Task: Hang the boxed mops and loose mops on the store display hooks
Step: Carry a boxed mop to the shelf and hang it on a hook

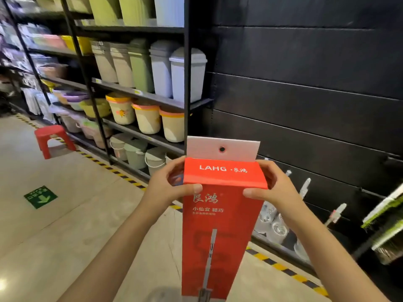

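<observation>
A tall red boxed mop [220,234] stands upright in front of me, printed "LAHG" on its top. A white hang tab [237,149] with a round hole rises from its back edge. My left hand [169,186] grips the box's upper left corner, thumb on the front face. My right hand [272,186] grips the upper right corner the same way. Behind the box is a black slatted display wall [305,105]. Display hooks [373,194] stick out of it low on the right, beyond my right hand.
Black shelving [139,92] on the left holds several pastel bins and buckets. A red plastic stool [53,138] stands on the floor by the shelves. Green brush-like goods [386,214] hang at the right edge. Clear packaged items [272,225] sit low under the wall.
</observation>
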The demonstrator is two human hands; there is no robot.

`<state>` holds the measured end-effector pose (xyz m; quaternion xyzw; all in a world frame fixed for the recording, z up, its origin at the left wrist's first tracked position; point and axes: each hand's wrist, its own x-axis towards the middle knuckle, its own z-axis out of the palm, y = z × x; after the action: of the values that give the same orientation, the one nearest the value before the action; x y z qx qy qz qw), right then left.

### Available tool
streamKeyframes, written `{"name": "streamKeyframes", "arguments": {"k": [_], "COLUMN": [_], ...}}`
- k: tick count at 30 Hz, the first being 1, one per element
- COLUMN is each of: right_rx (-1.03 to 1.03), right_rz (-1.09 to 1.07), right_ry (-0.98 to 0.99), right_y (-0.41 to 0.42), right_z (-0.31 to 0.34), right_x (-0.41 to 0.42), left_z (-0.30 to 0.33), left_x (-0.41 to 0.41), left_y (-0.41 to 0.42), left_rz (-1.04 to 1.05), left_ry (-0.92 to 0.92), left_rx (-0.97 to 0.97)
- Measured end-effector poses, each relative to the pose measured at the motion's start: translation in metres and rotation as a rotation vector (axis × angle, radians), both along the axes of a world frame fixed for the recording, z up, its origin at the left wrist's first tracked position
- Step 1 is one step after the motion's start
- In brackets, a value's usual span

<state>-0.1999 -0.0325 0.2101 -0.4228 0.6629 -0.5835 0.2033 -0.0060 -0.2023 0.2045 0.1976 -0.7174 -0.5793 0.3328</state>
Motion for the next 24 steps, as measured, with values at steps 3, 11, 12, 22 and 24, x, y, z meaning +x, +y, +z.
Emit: {"name": "streamKeyframes", "arguments": {"k": [3,11,12,22,24], "right_rx": [-0.016,-0.091,-0.102,-0.194,-0.239], "right_rz": [-0.028,0.091,0.103,0.008,-0.044], "right_ry": [0.003,-0.023,-0.024,-0.043,-0.048], "right_y": [-0.046,-0.169,-0.184,-0.319,-0.347], "right_z": [-0.001,0.018,0.021,0.032,0.033], "right_x": [-0.040,-0.157,-0.170,-0.257,-0.268], "left_z": [-0.001,0.022,0.027,0.046,0.045], "left_x": [-0.045,-0.157,-0.167,-0.265,-0.286], "left_y": [-0.047,-0.166,-0.181,-0.317,-0.348], "left_rz": [0.000,0.023,0.027,-0.019,-0.050], "left_ry": [0.018,0.075,0.084,0.167,0.202], "left_rx": [0.004,-0.009,-0.018,-0.006,0.022]}}
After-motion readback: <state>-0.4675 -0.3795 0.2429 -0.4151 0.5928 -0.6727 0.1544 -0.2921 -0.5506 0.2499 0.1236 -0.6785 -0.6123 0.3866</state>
